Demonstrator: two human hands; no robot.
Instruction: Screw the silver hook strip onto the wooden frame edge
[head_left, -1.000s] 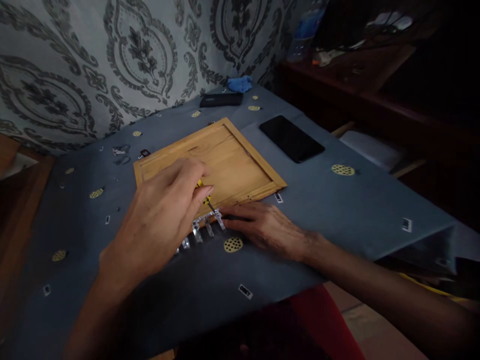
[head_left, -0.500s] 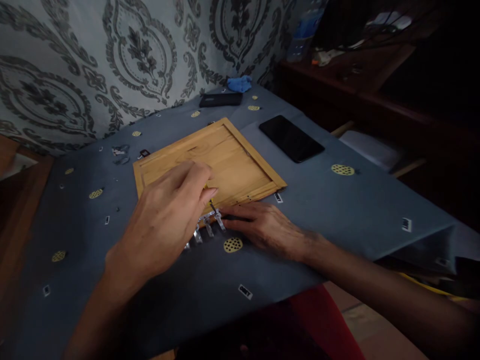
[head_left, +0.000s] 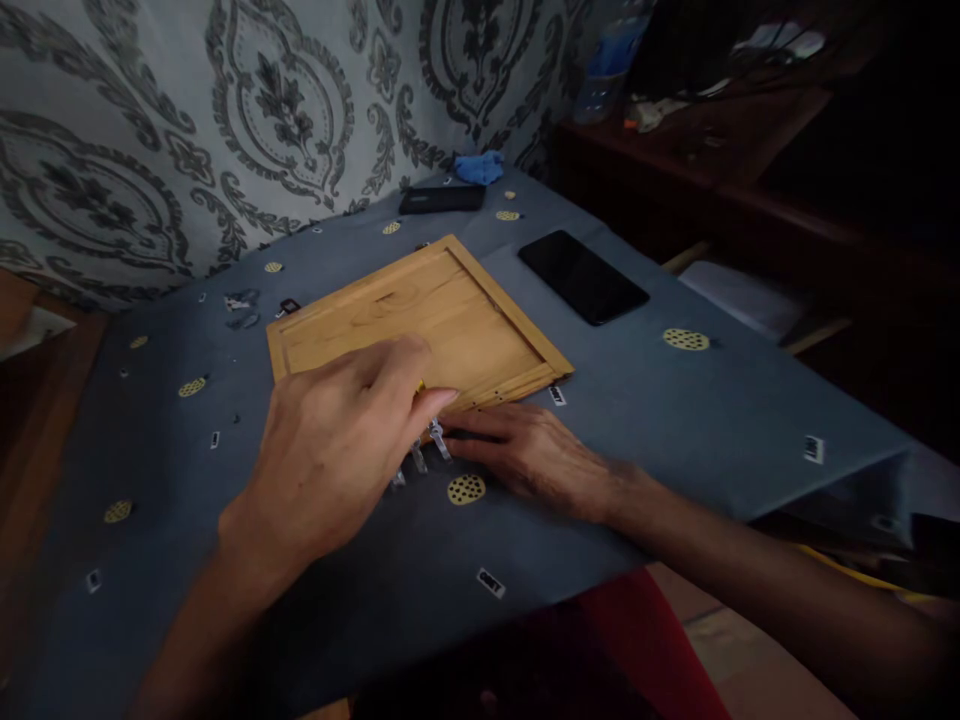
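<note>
My left hand (head_left: 337,445) is closed around a small yellow-handled screwdriver (head_left: 421,386), most of it hidden by the fingers. Under this hand, a row of clear hooks (head_left: 438,440) lies along the near edge of a framed wooden panel (head_left: 457,310); the hand covers the hooks' left part. My right hand (head_left: 536,455) rests low beside the rightmost hook, fingers stretched out and fingertips at the panel's edge. Small dark holes show in the frame to the right of the hooks.
A black phone (head_left: 583,277) lies right of the panel. Farther back are a dark flat case (head_left: 442,200) and a blue cloth (head_left: 480,167). A crumpled plastic wrapper (head_left: 241,307) is at the left. The patterned tablecloth (head_left: 600,440) covers the table, against a curtain (head_left: 285,110).
My left hand has turned and shifted slightly right, its thumb now farther over the hook row, hiding the screwdriver's shaft. My right hand and the panel stay in place.
</note>
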